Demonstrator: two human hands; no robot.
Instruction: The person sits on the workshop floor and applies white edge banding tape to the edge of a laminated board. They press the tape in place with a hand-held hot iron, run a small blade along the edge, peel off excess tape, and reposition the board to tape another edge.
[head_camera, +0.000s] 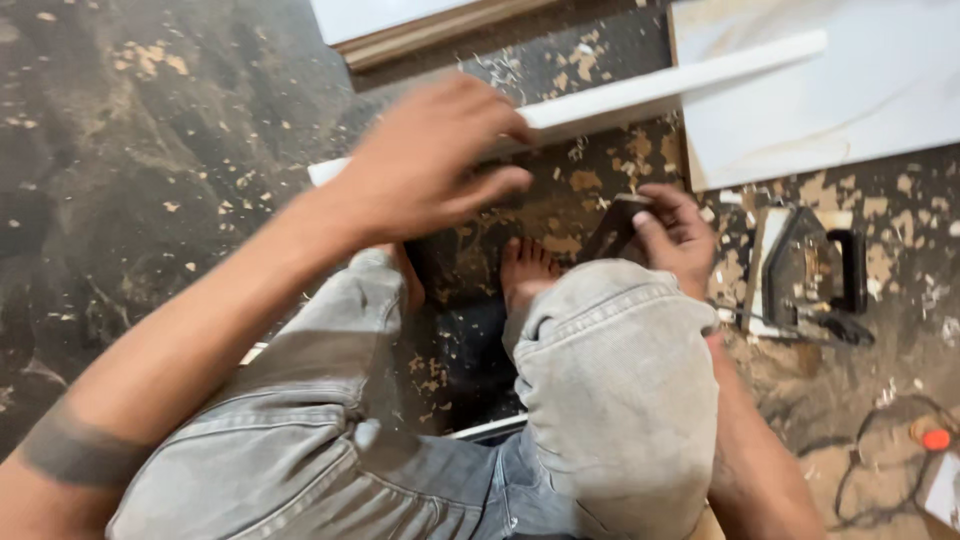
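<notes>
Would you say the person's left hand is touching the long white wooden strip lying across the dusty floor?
Touching. The head view shows the left hand pressed flat on the long white wooden strip, with its fingertips overlapping the strip's edge and no gap.

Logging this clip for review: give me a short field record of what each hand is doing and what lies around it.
setting: dark floor strewn with wood shavings
posture: person seated, bare foot showing between grey jeans knees
left hand: fingers spread on a long white strip
right hand: grips a small dark flat tool
nearby: white panel; black-handled tool to the right
</notes>
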